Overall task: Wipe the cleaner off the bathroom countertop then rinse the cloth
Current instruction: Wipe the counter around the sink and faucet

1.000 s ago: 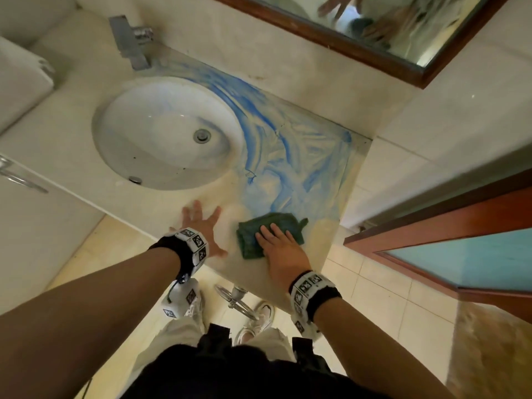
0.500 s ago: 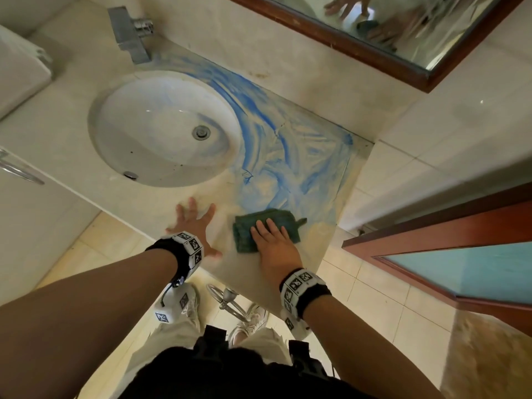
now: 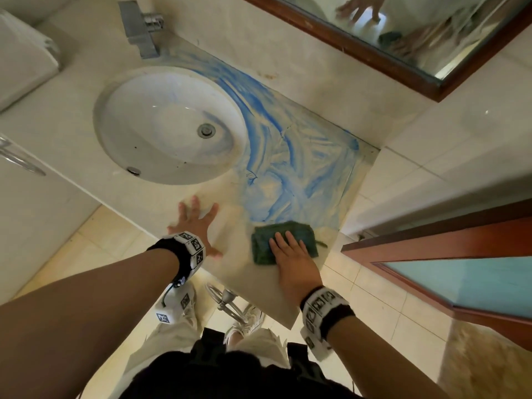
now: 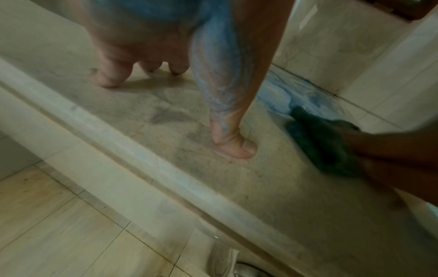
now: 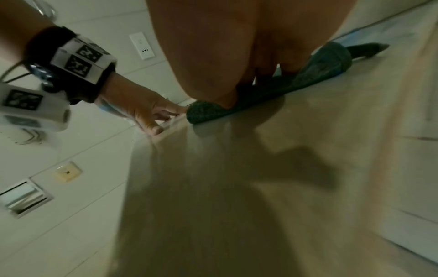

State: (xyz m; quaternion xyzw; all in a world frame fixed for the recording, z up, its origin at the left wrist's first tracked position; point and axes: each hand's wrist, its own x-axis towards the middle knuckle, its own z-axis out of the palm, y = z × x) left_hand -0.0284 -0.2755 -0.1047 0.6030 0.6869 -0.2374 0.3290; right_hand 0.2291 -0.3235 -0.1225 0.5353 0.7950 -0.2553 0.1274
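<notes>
A folded dark green cloth (image 3: 299, 233) lies near the front right corner of the beige countertop (image 3: 230, 240). My right hand (image 3: 290, 253) presses flat on the cloth (image 5: 322, 67) with straight fingers. Blue cleaner smears (image 3: 290, 168) spread over the counter from behind the sink to just beyond the cloth. My left hand (image 3: 195, 223) rests flat on the counter left of the cloth, fingers spread; blue cleaner coats its palm and thumb (image 4: 225, 93). The cloth (image 4: 317, 138) shows at the right in the left wrist view.
An oval white sink (image 3: 169, 125) with a drain is set in the counter at the left. A metal faucet (image 3: 141, 27) stands behind it. A wood-framed mirror (image 3: 403, 38) hangs on the back wall. A wooden door (image 3: 446, 254) is at the right, tiled floor below.
My right hand has slid the cloth a little to the right along the front of the counter. The left hand stays flat in about the same place.
</notes>
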